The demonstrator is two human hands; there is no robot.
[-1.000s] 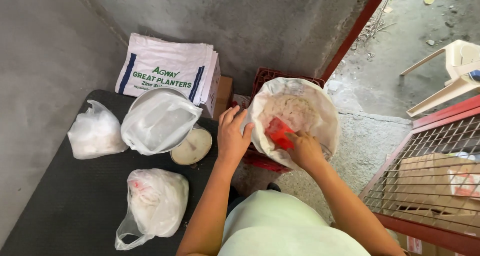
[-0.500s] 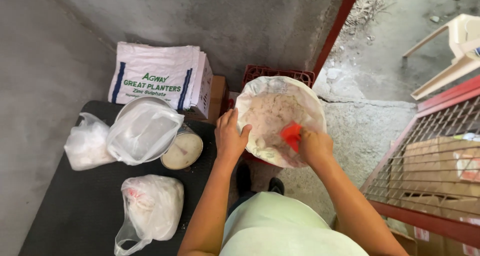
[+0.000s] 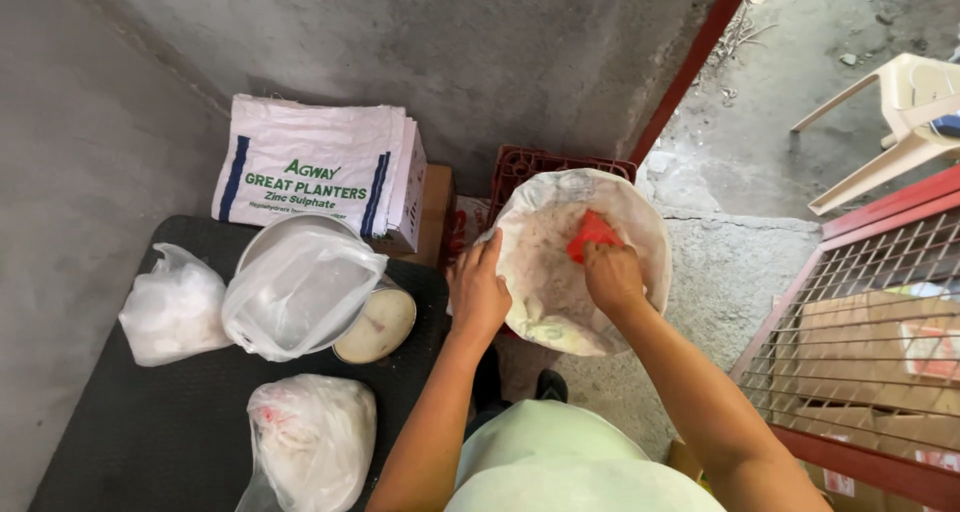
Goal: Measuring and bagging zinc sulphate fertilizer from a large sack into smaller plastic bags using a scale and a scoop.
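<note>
1. Sack mouth work: a large white woven sack (image 3: 560, 302) stands open in a red plastic crate (image 3: 520, 164) on the floor, just right of the black tabletop (image 3: 150, 432). It holds pale, grainy material (image 3: 545, 252).
2. Left hand (image 3: 478, 294): fingers curled over the near-left rim of the sack, pinching it and holding the mouth open.
3. Right hand (image 3: 612, 277): reaches inside the sack, closed around a small red scoop (image 3: 592, 232); the scoop sits at the grain surface toward the far side. Whether it is loaded cannot be told.
4. On the tabletop: two tied white plastic bags, one at the left (image 3: 172, 307) and one nearer the front (image 3: 310, 437), both filled. Between them, a clear plastic bag (image 3: 298, 290) is draped open over a round container, with a cream-coloured round lid or tin (image 3: 378, 324) touching its right side.
5. Progress, as a judgement: two bags look finished and tied; the open clear bag looks nearly empty, so scooping for it is at an early stage.
6. Against the earlier frame: the scoop has shifted from the sack's near-right side up toward the far edge; the left hand keeps its grip on the rim. The tabletop items have not moved.
7. Background: folded printed sacks (image 3: 320, 177) against the concrete wall; a plastic chair (image 3: 900, 122) and a red wire-mesh frame (image 3: 860, 342) to the right.
</note>
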